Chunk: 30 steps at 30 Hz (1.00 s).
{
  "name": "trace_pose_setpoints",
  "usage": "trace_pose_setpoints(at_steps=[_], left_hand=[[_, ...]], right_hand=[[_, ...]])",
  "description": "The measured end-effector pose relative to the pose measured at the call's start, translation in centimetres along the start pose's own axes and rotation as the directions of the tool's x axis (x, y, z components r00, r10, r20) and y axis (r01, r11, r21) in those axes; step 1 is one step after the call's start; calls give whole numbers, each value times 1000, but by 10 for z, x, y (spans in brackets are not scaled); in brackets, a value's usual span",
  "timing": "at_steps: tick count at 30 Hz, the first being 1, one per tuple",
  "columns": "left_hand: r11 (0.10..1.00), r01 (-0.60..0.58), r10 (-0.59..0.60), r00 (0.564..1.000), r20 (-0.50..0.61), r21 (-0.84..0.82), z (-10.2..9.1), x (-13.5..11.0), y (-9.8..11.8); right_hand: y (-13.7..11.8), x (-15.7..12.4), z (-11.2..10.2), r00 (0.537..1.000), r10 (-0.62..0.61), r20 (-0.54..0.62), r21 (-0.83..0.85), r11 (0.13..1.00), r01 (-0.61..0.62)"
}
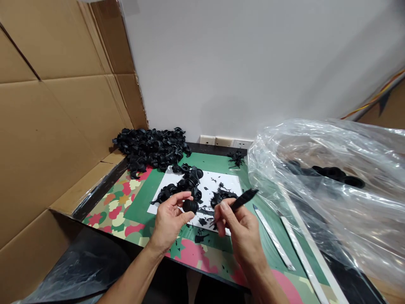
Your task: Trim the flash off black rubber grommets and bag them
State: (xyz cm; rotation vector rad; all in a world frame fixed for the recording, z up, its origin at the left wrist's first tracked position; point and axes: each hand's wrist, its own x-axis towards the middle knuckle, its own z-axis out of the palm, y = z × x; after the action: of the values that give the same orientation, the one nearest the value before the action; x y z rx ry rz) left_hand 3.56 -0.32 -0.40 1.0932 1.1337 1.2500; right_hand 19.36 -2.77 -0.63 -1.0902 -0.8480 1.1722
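My left hand [172, 217] pinches a ribbed black rubber bellows [190, 206] between thumb and fingers, over the white sheet. In my right hand [236, 217] is a dark-handled tool [243, 199] with a thin metal tip pointing down and left; its exact kind is hard to make out. Tool and bellows are apart. Behind my left hand lies a small group of black rubber parts [190, 179] on the white sheet [164, 181]. Black trimmings [221, 195] are scattered by my right hand.
A large heap of black rubber parts [152, 147] sits at the back left beside a cardboard wall [63, 114]. On the right, a clear plastic bag [316, 143] holds black rings [332, 174]. Two white strip-like tools [274, 238] lie on the green mat [202, 160]. Sockets [224, 142] line the wall.
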Motion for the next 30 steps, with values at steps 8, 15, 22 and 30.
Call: trace_pose_setpoints(at_steps=[8,15,22,30], left_hand=[[802,-381,342,924,169,461,1,-10,-4],[853,-413,328,900,288,319,2,-15,-1],[976,-193,194,981,6,97,8,-13,3],[995,68,-68,998,8,-72,16,-17,5]], right_hand=[[0,3,8,996,17,84,-270,963,7],[5,3,7,965,98,244,-142,988,-65],[11,-5,13,986,118,119,59,990,-126],[12,-11,12,979,103,178,-58,994,-94]])
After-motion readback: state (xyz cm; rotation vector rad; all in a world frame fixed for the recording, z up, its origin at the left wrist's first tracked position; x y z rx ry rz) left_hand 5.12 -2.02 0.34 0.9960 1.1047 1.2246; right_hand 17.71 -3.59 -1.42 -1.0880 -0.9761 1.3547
